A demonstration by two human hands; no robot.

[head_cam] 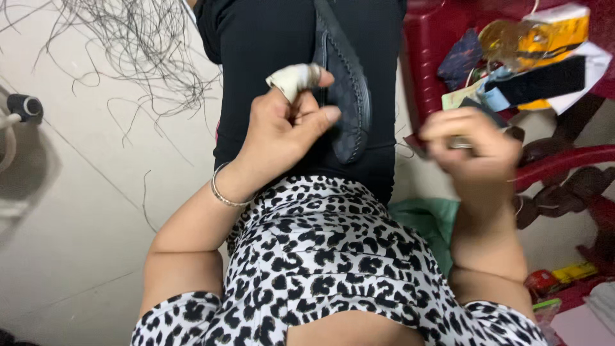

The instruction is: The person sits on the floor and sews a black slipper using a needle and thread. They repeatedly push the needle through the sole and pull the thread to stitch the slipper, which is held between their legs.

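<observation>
My left hand grips the edge of a dark shoe piece with a stitched rim, pressing it against my black-trousered lap. White tape wraps that hand's forefinger, and a thin bangle circles the wrist. My right hand is blurred with motion, fingers curled, at the edge of a red plastic stool. Something small and shiny shows at its fingers; whether it holds anything is unclear.
On the stool lie a yellow packet, a black strap and cloth scraps. Loose dark threads are strewn on the pale tiled floor at left. Green cloth lies by my right hip. A small red and yellow object sits lower right.
</observation>
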